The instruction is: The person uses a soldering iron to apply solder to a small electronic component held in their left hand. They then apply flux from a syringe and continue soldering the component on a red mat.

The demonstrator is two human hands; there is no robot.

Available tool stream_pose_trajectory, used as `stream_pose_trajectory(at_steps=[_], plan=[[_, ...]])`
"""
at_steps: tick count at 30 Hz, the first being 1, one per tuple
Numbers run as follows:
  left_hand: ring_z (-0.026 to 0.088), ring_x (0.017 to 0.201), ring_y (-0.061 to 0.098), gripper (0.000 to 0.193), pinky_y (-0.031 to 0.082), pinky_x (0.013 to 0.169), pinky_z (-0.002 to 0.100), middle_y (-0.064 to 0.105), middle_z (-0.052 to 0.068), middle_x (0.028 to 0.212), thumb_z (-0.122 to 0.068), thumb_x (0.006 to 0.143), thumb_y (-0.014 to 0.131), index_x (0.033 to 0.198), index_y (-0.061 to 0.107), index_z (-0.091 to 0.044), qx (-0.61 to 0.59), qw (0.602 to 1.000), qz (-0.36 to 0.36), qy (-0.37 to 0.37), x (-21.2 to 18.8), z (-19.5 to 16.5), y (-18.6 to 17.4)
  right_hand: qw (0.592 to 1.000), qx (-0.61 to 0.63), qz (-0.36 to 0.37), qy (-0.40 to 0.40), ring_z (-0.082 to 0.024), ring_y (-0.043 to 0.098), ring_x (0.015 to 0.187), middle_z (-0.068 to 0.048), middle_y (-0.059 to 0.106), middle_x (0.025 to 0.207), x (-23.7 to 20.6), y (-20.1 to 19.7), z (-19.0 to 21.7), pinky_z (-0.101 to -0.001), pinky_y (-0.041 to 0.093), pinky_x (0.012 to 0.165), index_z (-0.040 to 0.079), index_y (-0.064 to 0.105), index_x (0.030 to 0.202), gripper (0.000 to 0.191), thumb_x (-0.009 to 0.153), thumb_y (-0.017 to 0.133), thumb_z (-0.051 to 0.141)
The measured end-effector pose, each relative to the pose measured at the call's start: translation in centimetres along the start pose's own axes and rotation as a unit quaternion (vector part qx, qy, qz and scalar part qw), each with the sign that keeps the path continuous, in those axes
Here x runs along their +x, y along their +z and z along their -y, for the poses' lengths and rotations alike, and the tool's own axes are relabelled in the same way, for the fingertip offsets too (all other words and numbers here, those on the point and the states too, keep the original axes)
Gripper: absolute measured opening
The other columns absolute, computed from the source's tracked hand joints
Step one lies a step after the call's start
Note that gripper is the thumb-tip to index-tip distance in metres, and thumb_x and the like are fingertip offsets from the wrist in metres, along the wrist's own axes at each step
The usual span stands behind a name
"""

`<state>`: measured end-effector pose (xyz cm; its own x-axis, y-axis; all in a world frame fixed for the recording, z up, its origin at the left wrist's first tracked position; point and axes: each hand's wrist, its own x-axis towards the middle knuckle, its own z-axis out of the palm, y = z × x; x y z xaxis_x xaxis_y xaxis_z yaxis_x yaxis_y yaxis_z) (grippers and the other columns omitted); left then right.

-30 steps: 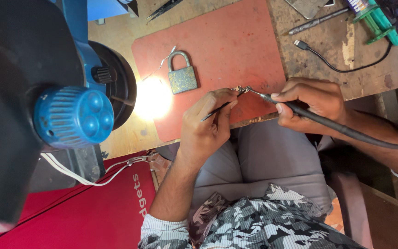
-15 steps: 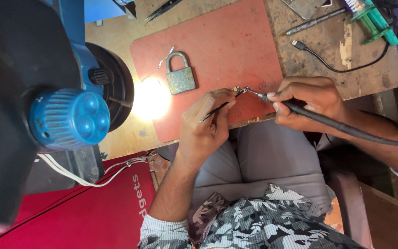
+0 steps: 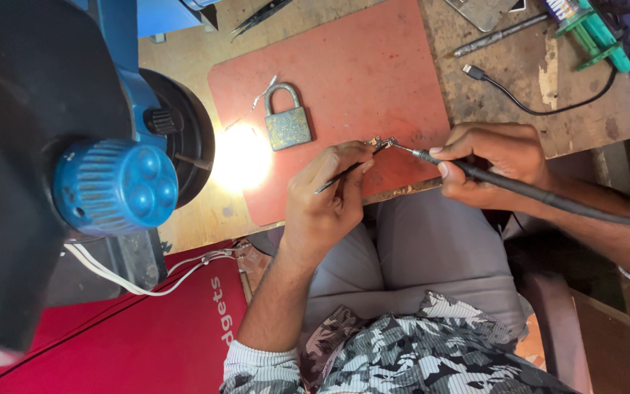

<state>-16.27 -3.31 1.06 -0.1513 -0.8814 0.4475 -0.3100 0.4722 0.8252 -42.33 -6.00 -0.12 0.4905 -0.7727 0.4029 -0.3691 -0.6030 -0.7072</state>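
Here the left hand (image 3: 329, 197) pinches slim tweezers (image 3: 340, 175) whose tips grip a tiny metal part (image 3: 375, 141) just past its fingertips, above the red mat (image 3: 359, 66); a padlock (image 3: 286, 124) lies beyond it. The right hand (image 3: 494, 160) is closed around a soldering iron (image 3: 504, 182), tip touching the part. A small tremor could likely jolt the part free or let the hot tip graze a finger.

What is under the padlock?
The padlock lies flat on a red mat, and the mat rests on a worn wooden bench. A thin wire lies beside its shackle. Whatever sits directly beneath the padlock's body is covered.
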Motion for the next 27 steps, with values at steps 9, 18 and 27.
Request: stream_pose_trajectory(at_steps=[9,18,27], plan=[[0.025,0.096,0.077,0.018,0.061,0.076,0.031,0.073,0.013,0.111,0.01,0.096,0.07,0.109,0.063,-0.001,0.011,1.0,0.002,-0.003,-0.03,0.18,-0.05,0.999,0.004,0.008,-0.031,-0.014,0.068,0.069,-0.012,0.069,0.081,0.34,0.16,-0.03,-0.0263,0.052,0.058,-0.006,0.068,0.098,0.016,0.083,0.075,-0.005],[0.024,0.097,0.077,0.018,0.061,0.077,0.03,0.073,0.013,0.111,0.01,0.097,0.069,0.11,0.063,-0.001,0.001,1.0,-0.001,-0.007,-0.18,0.28,0.02,0.999,0.007,0.016,-0.048,-0.016,0.068,0.068,-0.013,0.068,0.08,0.59,0.03,0.08,-0.0274,0.052,0.057,-0.008,0.067,0.095,0.015,0.082,0.074,-0.006],[0.024,0.095,0.077,0.018,0.061,0.076,0.03,0.073,0.013,0.111,0.01,0.097,0.07,0.11,0.064,-0.001,0.006,1.0,-0.003,-0.008,-0.2,0.27,0.03,0.998,-0.001,0.022,-0.059,-0.018,0.068,0.066,-0.014,0.068,0.077,0.91,0.04,0.31,-0.0292,0.052,0.056,-0.008,0.064,0.086,0.012,0.08,0.074,-0.006]])
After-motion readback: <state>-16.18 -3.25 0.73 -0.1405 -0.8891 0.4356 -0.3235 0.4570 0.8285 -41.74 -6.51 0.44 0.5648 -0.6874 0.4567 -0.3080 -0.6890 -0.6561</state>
